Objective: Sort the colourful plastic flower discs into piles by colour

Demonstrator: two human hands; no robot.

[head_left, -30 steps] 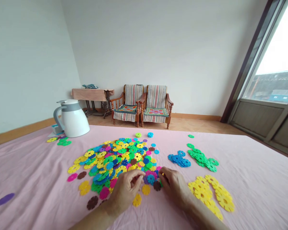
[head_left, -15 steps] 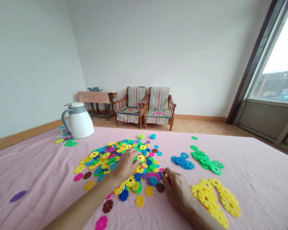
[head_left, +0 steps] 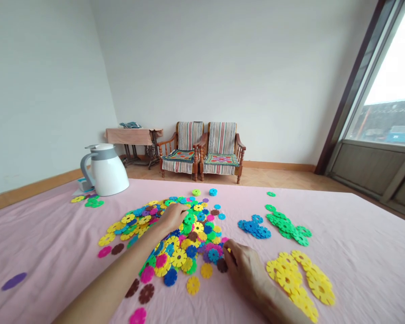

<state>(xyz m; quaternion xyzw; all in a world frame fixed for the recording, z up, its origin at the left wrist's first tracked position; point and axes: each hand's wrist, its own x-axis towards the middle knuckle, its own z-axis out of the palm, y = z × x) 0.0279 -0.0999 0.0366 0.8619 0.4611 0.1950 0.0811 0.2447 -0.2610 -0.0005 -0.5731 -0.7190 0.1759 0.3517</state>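
A heap of notched plastic flower discs (head_left: 178, 257) in many colours lies on the pink cloth. My left hand (head_left: 174, 218) is over the back of the heap, its fingers curled down and together; what they pinch, if anything, is hidden. Green discs (head_left: 189, 219) show right beside its fingertips. At the heap's right edge, my right hand (head_left: 242, 262) rests with bent fingers, and a sliver of a yellow disc (head_left: 229, 250) shows between them. A dark brown disc (head_left: 222, 265) lies against this hand's fingers.
Right of the heap are groups of blue discs (head_left: 255, 227), green discs (head_left: 286, 225) and yellow discs (head_left: 288, 278). A white jug (head_left: 110, 175) stands at the back left of the pink cloth (head_left: 361, 252). Two wooden armchairs (head_left: 222, 148) stand beyond it.
My left hand has drawn back and a little left over the heap, baring discs that it covered. My right hand stays at the heap's edge. The whole view has shifted slightly.
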